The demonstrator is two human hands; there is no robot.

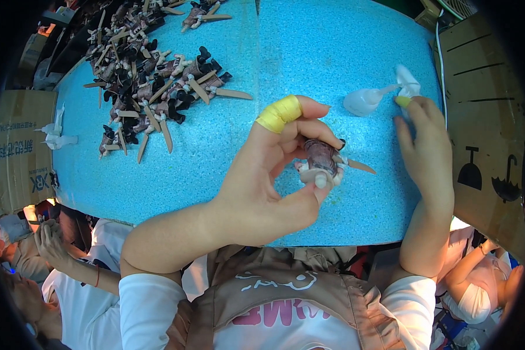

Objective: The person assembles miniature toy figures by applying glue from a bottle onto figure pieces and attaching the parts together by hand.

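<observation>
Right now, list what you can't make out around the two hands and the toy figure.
- Head view: toy figure, its body hidden by the left hand fingers.
- Head view: white cloth, partly covered by the right hand fingertips, so its grip is unclear.
- Head view: figure pile, too small and cut off at the top edge.

The surface (332, 46) is a speckled blue sheet, matt and faintly grainy, and the boxes (484, 116) beside it are plain brown cardboard with a dull finish. The figure (322, 160) in the left hand (262, 181) looks like painted plastic with a slight sheen, like the pile of figures (146, 76), and yellow cloth-like tape (279, 114) wraps one finger. The pale piece (364, 100) near the right hand (429, 146) looks like smooth, soft, translucent plastic.
</observation>
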